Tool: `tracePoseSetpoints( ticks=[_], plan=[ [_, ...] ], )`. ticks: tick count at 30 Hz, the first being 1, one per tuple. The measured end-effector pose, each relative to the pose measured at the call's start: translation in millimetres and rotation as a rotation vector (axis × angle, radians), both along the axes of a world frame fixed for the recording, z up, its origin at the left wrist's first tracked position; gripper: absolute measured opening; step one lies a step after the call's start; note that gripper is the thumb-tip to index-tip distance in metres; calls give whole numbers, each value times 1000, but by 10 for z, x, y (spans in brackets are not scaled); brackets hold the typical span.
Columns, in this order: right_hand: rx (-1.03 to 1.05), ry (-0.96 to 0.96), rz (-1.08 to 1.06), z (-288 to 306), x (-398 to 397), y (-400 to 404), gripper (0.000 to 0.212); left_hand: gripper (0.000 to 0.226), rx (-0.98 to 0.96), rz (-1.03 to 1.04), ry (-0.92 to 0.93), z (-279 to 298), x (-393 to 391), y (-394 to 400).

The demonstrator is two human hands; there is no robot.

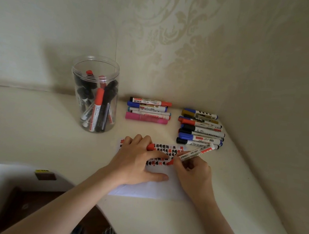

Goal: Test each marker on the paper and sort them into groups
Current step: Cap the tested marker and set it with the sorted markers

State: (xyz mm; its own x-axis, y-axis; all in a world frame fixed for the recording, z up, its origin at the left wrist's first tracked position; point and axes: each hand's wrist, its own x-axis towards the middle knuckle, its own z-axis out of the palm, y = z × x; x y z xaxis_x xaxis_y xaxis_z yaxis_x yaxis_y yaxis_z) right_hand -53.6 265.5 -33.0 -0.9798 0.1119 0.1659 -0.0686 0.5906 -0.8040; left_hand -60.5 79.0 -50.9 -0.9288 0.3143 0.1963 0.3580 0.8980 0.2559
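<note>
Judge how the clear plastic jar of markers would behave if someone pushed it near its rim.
The jar stands tall and fairly narrow, so a push up high would probably tip it rather than slide it. The markers inside lean loosely and would likely shift and rattle. Its thin clear wall suggests it is light.
</note>
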Motion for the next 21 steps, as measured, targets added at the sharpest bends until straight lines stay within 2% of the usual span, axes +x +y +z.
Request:
tracePoseSetpoints(
  ticks=[9, 21],
  plan=[
    [-29, 10, -22, -34, -33, 28, 24, 69, 2, 0, 5, -2, 5, 2],
    [-23, 9, -30, -51, -39, 23, 25, 69, 5, -13, 24, -21, 3, -9]
  ],
)
